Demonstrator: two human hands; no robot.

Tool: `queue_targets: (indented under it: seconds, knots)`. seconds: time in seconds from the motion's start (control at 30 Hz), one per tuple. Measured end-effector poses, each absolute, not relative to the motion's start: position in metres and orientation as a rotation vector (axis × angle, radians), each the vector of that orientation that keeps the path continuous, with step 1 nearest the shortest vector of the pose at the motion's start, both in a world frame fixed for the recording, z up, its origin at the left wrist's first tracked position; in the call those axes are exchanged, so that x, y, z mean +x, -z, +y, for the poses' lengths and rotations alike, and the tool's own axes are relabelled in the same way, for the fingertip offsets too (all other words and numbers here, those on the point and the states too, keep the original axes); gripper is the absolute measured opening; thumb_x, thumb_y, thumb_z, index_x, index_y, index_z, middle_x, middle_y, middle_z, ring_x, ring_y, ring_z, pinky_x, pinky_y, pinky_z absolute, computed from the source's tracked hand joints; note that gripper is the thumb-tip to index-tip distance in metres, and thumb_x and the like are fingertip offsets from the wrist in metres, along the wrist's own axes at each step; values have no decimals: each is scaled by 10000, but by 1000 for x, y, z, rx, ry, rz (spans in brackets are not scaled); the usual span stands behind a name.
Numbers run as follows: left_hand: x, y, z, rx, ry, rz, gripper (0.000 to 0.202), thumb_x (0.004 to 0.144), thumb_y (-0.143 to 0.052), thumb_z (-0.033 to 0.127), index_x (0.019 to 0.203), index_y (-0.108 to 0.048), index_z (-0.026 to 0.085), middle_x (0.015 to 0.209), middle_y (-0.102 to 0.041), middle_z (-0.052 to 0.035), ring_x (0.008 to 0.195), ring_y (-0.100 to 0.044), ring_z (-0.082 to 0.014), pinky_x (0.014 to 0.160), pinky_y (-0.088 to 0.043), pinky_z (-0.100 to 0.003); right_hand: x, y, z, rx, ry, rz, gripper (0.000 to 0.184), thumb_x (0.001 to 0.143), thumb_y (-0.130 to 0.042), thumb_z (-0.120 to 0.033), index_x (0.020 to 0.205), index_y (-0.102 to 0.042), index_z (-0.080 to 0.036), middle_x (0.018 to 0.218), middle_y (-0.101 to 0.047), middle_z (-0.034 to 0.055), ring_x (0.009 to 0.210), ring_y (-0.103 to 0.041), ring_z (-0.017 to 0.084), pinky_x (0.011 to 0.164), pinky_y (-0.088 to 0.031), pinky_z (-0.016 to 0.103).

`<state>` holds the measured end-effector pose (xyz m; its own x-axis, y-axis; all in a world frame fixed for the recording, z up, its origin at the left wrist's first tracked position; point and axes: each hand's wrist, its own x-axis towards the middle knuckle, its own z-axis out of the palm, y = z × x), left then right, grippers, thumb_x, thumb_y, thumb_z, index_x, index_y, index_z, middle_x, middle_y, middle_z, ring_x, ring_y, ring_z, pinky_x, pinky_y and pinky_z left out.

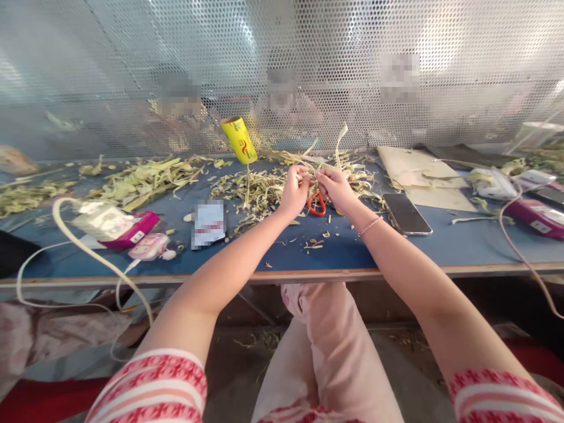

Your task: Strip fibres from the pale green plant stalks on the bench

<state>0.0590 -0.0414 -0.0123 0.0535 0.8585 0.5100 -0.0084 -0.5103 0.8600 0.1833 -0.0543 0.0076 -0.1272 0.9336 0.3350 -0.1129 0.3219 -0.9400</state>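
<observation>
Where both hands (295, 188) (335, 187) nearly meet, pale yellow-green strips (267, 189), curled, tangled

No text can be read: the print on the yellow tube (240, 141) is too blurred.

From the middle of the view, a perforated metal panel (339, 64) spans twelve o'clock, with people dimly visible in it. A yellow printed tube (239, 140) leans on a thin stick at eleven. Toward nine lie a pixelated card (209, 225), a pink device (150, 247) with a white cord, and a white-and-magenta box (127, 230) beside an arching pale cable (99, 261). At three, a dark-screened phone (408, 215) rests near pale sheets (416, 167) toward two, with another magenta box (540, 218) farther out at three.
</observation>
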Motion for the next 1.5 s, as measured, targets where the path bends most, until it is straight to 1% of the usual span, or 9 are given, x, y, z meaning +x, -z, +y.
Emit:
queue_targets:
  seconds: [0.17,0.3,0.5,0.7,0.9,1.1,1.2,1.3,1.5]
  knots:
    - [66,2,-53,1250,-1433,761,252,830,-636,395,880,-478,206,574,-415,81,401,-293,-25,417,-229,-191,185,-6,-53,-729,-1032,-1412,317,830,-608,-457,717,-446,-209,444,-345,-110,363,-274,28,350,-211,179]
    - [67,-6,-59,1111,-1351,653,219,807,-679,323,782,-529,164,559,-399,81,400,-268,-7,377,-181,-183,188,-6,-52,-703,-1041,-1449,361,840,-566,-532,722,-445,-213,447,-340,-102,365,-281,35,350,-211,194]
    - [65,-8,-57,980,-1287,594,129,792,-684,201,727,-594,136,555,-475,68,430,-379,2,422,-322,-145,189,-5,-50,-671,-1028,-1455,377,800,-617,-548,763,-431,-223,474,-337,-108,382,-272,39,361,-219,194]
    - [61,-5,-54,992,-1097,600,132,793,-677,213,712,-608,135,601,-608,22,531,-561,-48,543,-471,-179,191,-2,-46,-698,-949,-1483,283,846,-583,-455,799,-402,-242,493,-326,-103,410,-289,55,389,-230,190]
    - [61,-5,-53,981,-1088,660,155,879,-565,209,742,-578,137,584,-607,22,533,-573,-48,559,-485,-172,195,0,-48,-744,-666,-1681,145,890,-508,-354,863,-423,-240,565,-418,-72,502,-416,87,479,-331,224]
    - [65,-12,-60,1106,-1218,871,213,901,-521,242,712,-462,166,560,-558,37,447,-502,-51,482,-421,-178,199,-1,-51,-766,-338,-1902,95,911,-456,-296,863,-429,-219,640,-508,-36,611,-474,119,623,-409,287]
    - [66,-9,-59,1170,-1303,895,223,901,-528,263,716,-435,178,538,-479,59,413,-415,-44,443,-331,-179,196,0,-51,-750,-438,-1903,130,916,-463,-320,853,-399,-226,617,-486,-52,565,-436,102,572,-386,260]
    - [65,-4,-58,1311,-1444,923,216,902,-539,309,747,-439,195,521,-375,77,423,-351,-48,459,-277,-194,191,0,-51,-709,-713,-1785,196,918,-472,-370,834,-352,-240,538,-405,-93,460,-348,74,465,-306,219]
    - [58,-6,-61,1537,-1588,877,184,839,-630,277,750,-486,204,634,-448,34,632,-486,-88,612,-361,-218,184,-8,-58,-660,-1129,-1436,248,880,-529,-391,813,-338,-248,460,-288,-130,368,-227,49,374,-181,181]
